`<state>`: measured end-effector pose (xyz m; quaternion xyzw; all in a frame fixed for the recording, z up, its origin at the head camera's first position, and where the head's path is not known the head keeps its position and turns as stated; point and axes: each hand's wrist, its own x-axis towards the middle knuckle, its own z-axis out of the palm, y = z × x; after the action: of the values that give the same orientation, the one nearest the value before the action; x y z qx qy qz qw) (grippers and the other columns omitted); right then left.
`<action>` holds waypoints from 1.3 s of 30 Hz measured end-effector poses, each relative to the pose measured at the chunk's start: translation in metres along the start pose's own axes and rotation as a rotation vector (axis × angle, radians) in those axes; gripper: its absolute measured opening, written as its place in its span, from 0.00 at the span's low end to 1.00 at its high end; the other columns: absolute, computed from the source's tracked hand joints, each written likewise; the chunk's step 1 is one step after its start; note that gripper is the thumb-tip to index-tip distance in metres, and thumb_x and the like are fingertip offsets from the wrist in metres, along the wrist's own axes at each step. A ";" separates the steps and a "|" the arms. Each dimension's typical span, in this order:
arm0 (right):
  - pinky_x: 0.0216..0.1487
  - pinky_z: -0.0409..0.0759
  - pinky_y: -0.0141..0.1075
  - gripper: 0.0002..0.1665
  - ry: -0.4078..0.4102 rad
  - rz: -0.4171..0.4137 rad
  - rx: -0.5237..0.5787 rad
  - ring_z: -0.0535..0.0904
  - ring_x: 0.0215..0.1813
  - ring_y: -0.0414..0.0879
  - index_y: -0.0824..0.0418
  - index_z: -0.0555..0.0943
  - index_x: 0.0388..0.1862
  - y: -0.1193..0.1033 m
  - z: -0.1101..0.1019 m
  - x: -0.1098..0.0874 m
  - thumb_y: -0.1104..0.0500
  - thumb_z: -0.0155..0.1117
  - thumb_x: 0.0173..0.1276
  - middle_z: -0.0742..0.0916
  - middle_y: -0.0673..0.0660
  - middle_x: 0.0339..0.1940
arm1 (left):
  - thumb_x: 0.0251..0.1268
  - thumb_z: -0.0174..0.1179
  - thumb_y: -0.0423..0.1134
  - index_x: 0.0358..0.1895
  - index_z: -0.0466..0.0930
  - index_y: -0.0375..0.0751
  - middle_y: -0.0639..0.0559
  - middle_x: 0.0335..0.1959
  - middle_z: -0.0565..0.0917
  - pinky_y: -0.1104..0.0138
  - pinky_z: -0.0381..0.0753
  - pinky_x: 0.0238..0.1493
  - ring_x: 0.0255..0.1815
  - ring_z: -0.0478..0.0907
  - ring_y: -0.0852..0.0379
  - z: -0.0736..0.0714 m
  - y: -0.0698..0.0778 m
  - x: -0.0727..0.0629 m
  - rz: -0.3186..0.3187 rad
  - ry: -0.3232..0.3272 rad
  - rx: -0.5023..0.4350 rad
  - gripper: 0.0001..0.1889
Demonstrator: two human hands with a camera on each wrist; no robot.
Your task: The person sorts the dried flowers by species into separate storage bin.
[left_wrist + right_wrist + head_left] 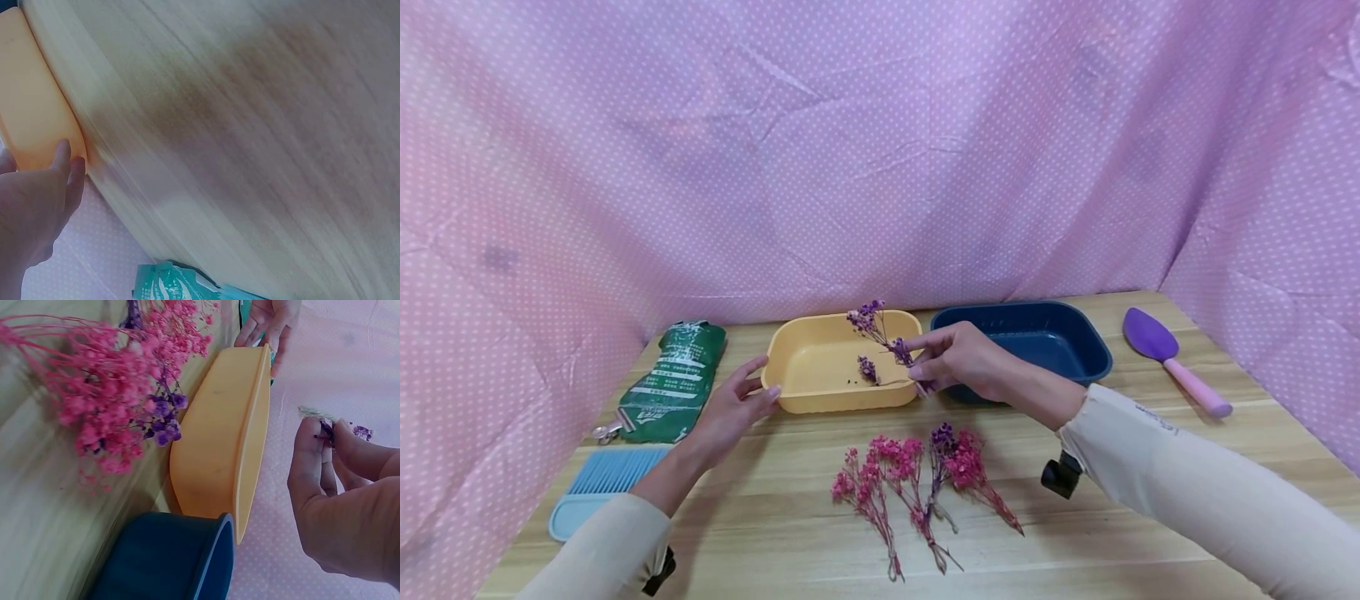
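Note:
My right hand [973,362] pinches a sprig of purple dried flowers [867,315] between thumb and fingertips, over the right part of a yellow plastic basin [842,402]. In the right wrist view, a purple tuft [362,432] shows past the thumb. Inside the basin lies a small purple flower piece [867,367], with a few dark crumbs near it. Fingers nearly straight, my left hand [733,410] touches the basin's left end, thumb at the front corner. Several bundles of pink dried flowers [901,458] and a purple one [940,454] lie in front.
Right of the yellow basin stands a dark blue basin [1093,342], partly behind my right hand. A purple trowel [1150,335] with a pink handle lies at the far right. On the left are a clipped green bag [673,379] and a light blue brush [580,508].

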<state>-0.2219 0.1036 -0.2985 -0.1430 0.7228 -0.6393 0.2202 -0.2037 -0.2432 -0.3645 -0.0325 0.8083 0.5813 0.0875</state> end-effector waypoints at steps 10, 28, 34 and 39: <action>0.42 0.86 0.45 0.26 0.031 0.015 0.019 0.85 0.31 0.49 0.67 0.77 0.60 -0.001 0.007 0.020 0.73 0.64 0.62 0.86 0.63 0.31 | 0.70 0.57 0.40 0.77 0.45 0.48 0.32 0.70 0.61 0.58 0.74 0.61 0.65 0.69 0.40 0.000 -0.001 0.000 0.012 0.001 -0.008 0.38; 0.40 0.87 0.43 0.26 0.190 0.090 -0.120 0.87 0.35 0.54 0.66 0.79 0.58 0.005 0.021 0.065 0.77 0.64 0.59 0.86 0.68 0.45 | 0.71 0.55 0.39 0.77 0.45 0.46 0.32 0.69 0.61 0.60 0.74 0.60 0.66 0.68 0.39 -0.001 -0.002 0.000 0.028 -0.005 -0.019 0.37; 0.35 0.87 0.40 0.24 0.260 0.065 -0.286 0.87 0.33 0.55 0.67 0.82 0.54 0.012 0.028 0.068 0.77 0.66 0.56 0.79 0.68 0.60 | 0.71 0.56 0.39 0.77 0.45 0.46 0.32 0.69 0.61 0.61 0.75 0.60 0.66 0.68 0.39 -0.001 -0.003 0.000 0.031 -0.007 -0.012 0.38; 0.35 0.87 0.40 0.27 0.256 0.049 -0.342 0.87 0.34 0.56 0.69 0.80 0.55 0.017 0.032 0.068 0.79 0.66 0.54 0.82 0.70 0.54 | 0.71 0.56 0.40 0.77 0.45 0.46 0.32 0.69 0.61 0.62 0.75 0.59 0.66 0.68 0.39 -0.001 -0.003 0.000 0.029 -0.007 -0.004 0.38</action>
<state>-0.2637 0.0449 -0.3270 -0.0784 0.8461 -0.5147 0.1144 -0.2036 -0.2450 -0.3667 -0.0191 0.8071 0.5844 0.0818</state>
